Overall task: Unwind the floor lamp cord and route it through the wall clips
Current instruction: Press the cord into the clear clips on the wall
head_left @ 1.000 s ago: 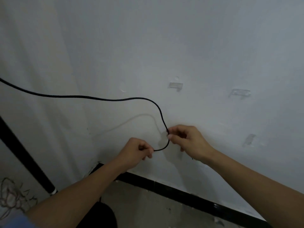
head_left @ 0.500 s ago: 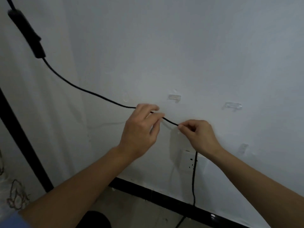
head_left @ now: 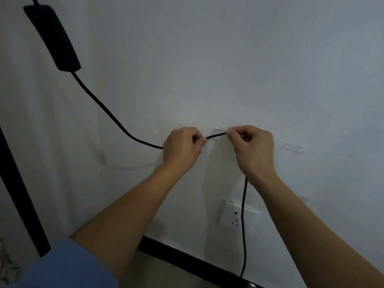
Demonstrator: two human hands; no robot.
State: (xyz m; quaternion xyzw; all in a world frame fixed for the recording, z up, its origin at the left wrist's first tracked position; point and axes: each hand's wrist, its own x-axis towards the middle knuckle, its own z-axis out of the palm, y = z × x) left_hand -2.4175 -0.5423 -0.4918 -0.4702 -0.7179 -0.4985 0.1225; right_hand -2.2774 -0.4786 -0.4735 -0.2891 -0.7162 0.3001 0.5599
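A thin black lamp cord [head_left: 108, 113] runs down from an inline switch block [head_left: 53, 38] at the upper left to my hands. My left hand [head_left: 181, 148] pinches the cord, and my right hand [head_left: 252, 146] pinches it a short way to the right. The short stretch between them lies taut right at a clear wall clip [head_left: 219, 131], partly hidden by the cord and my fingers. A second clear clip [head_left: 293, 148] sits empty further right. Below my right wrist the cord hangs straight down past the socket to the floor.
A white wall socket [head_left: 238, 218] is below my right hand, with the cord hanging across it. A black lamp pole [head_left: 22, 194] slants up the left side. A black skirting strip [head_left: 187, 259] runs along the wall's foot. A faint third clip [head_left: 304, 198] is lower right.
Both hands have risen along the wall and moved right, carrying the cord up to the first clip. The slack between them has been pulled straight. The switch block now appears nearer.
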